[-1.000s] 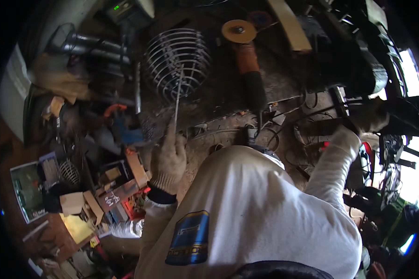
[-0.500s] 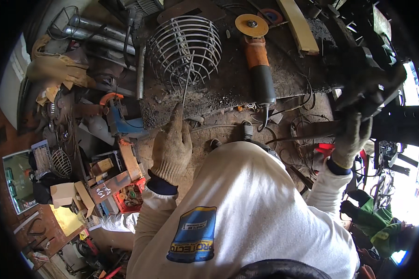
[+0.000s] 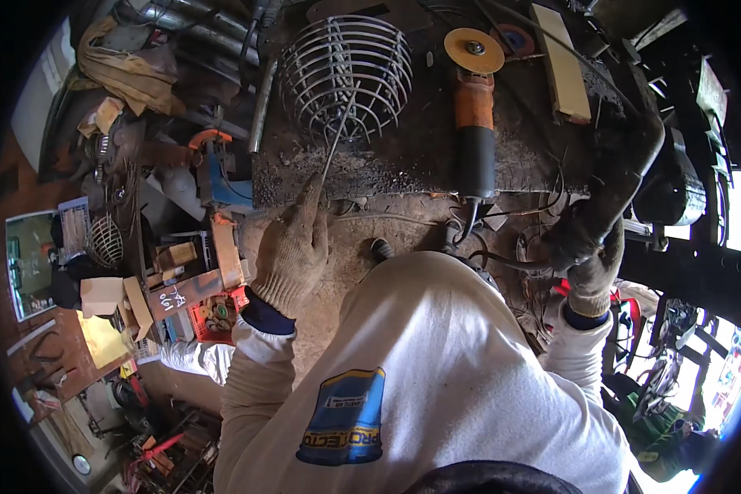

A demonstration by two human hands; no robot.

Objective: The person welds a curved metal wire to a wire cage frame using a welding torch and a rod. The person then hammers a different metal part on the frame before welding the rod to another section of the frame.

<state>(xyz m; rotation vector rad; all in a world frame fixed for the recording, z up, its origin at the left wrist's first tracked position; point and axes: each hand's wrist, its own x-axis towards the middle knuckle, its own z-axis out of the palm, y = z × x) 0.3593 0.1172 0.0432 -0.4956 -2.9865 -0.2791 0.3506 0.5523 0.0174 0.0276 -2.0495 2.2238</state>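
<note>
The left hand [image 3: 292, 247], gloved, holds a thin rod [image 3: 337, 142] pointing at the wire cage [image 3: 343, 70] on the workbench [image 3: 387, 178]; the right hand [image 3: 598, 267] grips a dark object [image 3: 576, 237], unclear to me. Sideways pressure from the rod could perhaps roll the rounded cage.

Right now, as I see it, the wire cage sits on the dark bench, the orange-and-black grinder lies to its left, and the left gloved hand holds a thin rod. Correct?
Not quite: the head view shows the orange-and-black grinder to the right of the wire cage. The cage is on the dark bench, and the left gloved hand holds a thin rod.
</note>
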